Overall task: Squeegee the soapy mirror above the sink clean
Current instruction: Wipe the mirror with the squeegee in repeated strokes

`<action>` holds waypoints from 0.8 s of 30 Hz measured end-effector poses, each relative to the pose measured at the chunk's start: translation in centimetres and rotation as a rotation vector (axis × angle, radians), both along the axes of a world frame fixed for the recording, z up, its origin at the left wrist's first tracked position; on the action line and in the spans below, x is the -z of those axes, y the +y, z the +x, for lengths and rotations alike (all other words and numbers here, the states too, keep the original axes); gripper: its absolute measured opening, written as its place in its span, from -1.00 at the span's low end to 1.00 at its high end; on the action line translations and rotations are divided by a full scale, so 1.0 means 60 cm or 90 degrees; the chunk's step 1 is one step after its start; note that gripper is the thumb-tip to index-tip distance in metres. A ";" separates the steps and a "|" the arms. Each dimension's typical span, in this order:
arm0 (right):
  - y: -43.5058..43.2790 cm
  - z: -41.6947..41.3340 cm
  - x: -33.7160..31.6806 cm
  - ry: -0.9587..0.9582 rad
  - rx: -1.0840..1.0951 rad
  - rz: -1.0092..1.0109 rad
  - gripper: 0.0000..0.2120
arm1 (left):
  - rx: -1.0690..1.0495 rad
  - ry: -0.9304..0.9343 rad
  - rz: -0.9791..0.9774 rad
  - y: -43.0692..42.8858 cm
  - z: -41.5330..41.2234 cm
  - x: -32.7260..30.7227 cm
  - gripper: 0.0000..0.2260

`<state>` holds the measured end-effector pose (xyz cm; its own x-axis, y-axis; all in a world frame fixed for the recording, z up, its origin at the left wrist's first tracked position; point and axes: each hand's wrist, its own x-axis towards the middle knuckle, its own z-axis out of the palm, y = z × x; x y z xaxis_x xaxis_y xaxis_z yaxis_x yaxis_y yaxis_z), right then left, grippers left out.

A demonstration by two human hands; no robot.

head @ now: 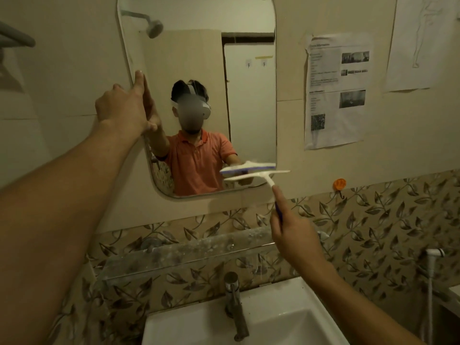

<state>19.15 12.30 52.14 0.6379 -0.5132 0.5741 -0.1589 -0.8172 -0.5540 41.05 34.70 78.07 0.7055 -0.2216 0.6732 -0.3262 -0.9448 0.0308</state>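
From the head camera, the only container is the white sink below the mirror. Its basin is square with smooth walls, and the lower edge of the picture cuts it off, so its bottom is not visible. A metal tap stands at its back rim. Between the sink and the mirror there is a glass shelf, spotted with whitish stains.

The squeegee is at the lower right corner of the mirror. Its white blade is tilted and reaches a little past the right edge of the mirror. The blade is blurred and lies very near its own reflection, so I cannot tell if it touches the glass. The right hand is below the mirror. Its fingers are curled around the purple handle, which they mostly hide, and the forefinger lies straight along it.

The left hand is flat against the left edge of the mirror with straight fingers and grasps nothing. A dull, streaky strip runs down the glass by this edge, but whether it is soap is hard to make out.

The mirror is tall with rounded corners, and its top is cut off. To the right of the mirror, printed papers hang on the plain tiles, their text too small to read, and lower there is an orange hook. Below the mirror, the tiles have a leaf pattern.
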 end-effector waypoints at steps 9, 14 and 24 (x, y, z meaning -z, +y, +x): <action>0.002 0.029 -0.096 -0.025 0.009 -0.052 -0.33 | -0.002 -0.001 -0.007 -0.002 -0.002 0.000 0.11; 0.029 0.057 -0.089 -0.017 0.035 -0.072 -0.29 | -0.001 -0.011 0.000 0.000 0.000 0.002 0.10; 0.047 0.054 -0.020 0.019 0.049 -0.071 -0.29 | 0.003 -0.020 0.003 0.001 0.007 0.002 0.09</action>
